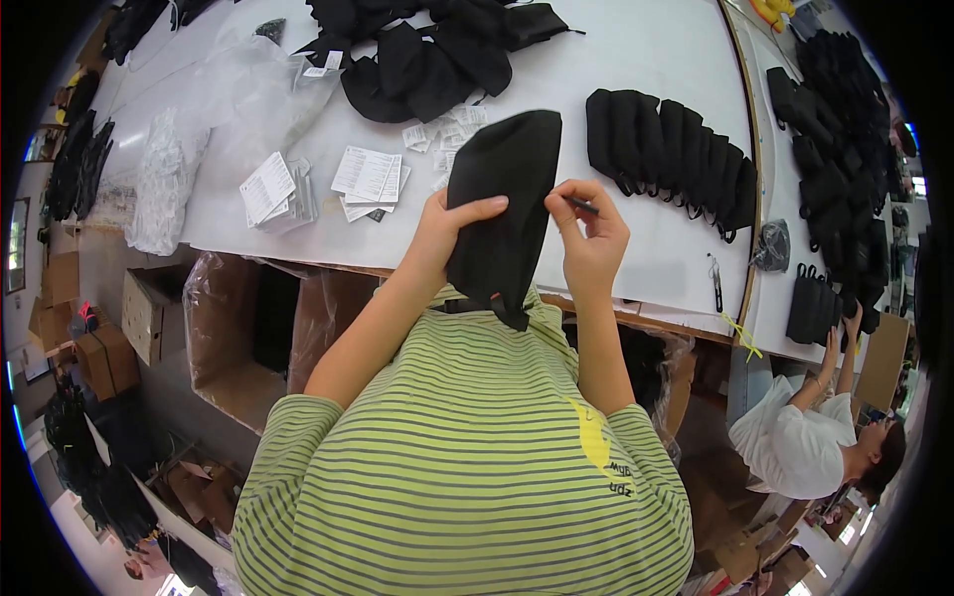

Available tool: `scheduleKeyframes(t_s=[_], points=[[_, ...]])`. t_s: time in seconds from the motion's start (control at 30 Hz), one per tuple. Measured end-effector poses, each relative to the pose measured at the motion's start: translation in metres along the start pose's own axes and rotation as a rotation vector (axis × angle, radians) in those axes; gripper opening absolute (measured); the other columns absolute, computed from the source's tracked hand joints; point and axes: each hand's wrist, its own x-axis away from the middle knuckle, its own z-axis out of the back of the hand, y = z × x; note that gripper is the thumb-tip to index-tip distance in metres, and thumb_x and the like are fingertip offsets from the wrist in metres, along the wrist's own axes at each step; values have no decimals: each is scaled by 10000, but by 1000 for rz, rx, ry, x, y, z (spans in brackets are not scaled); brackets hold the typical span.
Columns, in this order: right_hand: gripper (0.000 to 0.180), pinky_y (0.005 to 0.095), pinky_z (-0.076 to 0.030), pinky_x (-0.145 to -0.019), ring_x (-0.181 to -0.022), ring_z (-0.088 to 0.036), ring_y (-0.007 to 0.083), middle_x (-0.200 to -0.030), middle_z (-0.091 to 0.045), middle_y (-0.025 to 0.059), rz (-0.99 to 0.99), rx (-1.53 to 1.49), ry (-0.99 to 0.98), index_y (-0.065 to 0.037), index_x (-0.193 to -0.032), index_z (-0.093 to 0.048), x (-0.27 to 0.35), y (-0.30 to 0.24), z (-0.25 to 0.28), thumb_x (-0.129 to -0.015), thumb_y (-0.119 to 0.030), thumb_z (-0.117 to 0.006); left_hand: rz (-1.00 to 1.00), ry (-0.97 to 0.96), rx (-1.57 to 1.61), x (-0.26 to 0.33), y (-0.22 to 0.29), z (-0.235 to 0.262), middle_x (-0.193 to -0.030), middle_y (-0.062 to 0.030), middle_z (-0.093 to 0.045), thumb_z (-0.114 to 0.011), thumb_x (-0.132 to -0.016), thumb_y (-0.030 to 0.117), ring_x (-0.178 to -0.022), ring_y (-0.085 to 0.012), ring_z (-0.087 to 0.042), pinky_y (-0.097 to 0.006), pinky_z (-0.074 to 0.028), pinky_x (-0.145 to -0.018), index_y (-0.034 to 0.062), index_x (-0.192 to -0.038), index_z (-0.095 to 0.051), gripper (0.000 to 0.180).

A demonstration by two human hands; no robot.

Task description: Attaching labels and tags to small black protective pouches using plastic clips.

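Seemingly, edge work is underway: black pouch [512, 164] pinched in left hand [443, 223], slim dark piece [581, 205] in right hand [595, 240]; steadiness is needed.

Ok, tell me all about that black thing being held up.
The black piece looks like soft fabric: oblong, slanted on top, with a small red mark and narrow tab low down. It is roughly upright before the striped shirt, left hand gripping its left side, right hand at its right edge.
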Motion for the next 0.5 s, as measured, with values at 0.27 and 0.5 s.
scheduleKeyframes(t_s=[0.27, 0.5], points=[[84, 212, -393, -581, -642, -503, 94, -778, -577, 23, -117, 11, -330, -29, -809, -629, 26, -21, -3, -760, -35, -697, -69, 33, 189, -19, 13, 17, -902, -107, -649, -675, -791, 134, -770, -194, -654, -300, -550, -690, -22, -1038, -569, 311], [129, 231, -359, -546, -638, -479, 111, -876, -591, 30, -4, 142, -275, -58, -845, -629, 23, -16, -3, -754, -81, -717, -72, 116, 173, -24, 12, 27, -1035, -111, -632, -670, -810, 138, -884, -193, -642, -317, -529, -778, -3, -1141, -534, 385]])
